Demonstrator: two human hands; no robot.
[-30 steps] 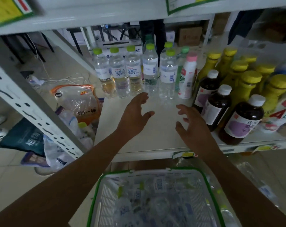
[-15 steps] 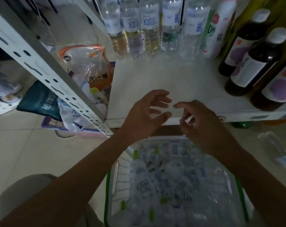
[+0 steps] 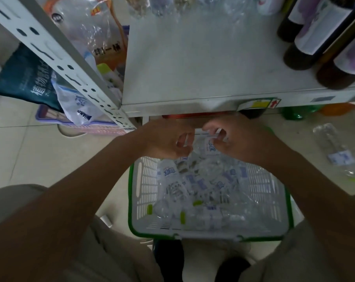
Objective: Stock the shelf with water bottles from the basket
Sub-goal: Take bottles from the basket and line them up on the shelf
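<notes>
Plainly, the pale grey metal shelf board [image 3: 203, 64] offers bare room at its front left, but dark brown bottles with purple-and-white labels [image 3: 307, 47] crowd its right side, so a careless lift could knock one over. Below it, between the person's knees, sits the white slatted plastic basket with a green rim [image 3: 141, 190]. It is heaped with clear plastic water bottles bearing blue-and-white labels and lime-green caps [image 3: 172, 186]. They lie crosswise and tangled, so pulling one may drag or roll its neighbours out.

Both hands hover over the basket's far end, just under the shelf's lip. The left hand [image 3: 164, 139] and the right hand [image 3: 239, 141] curl their fingers close on either side of one clear bottle [image 3: 209, 147]. Motion blur hides whether either actually grips it, so I cannot tell. A smooth, thin-walled bottle would probably slip or buckle under a weak pinch, and rising straight up risks striking the shelf's front edge.
</notes>
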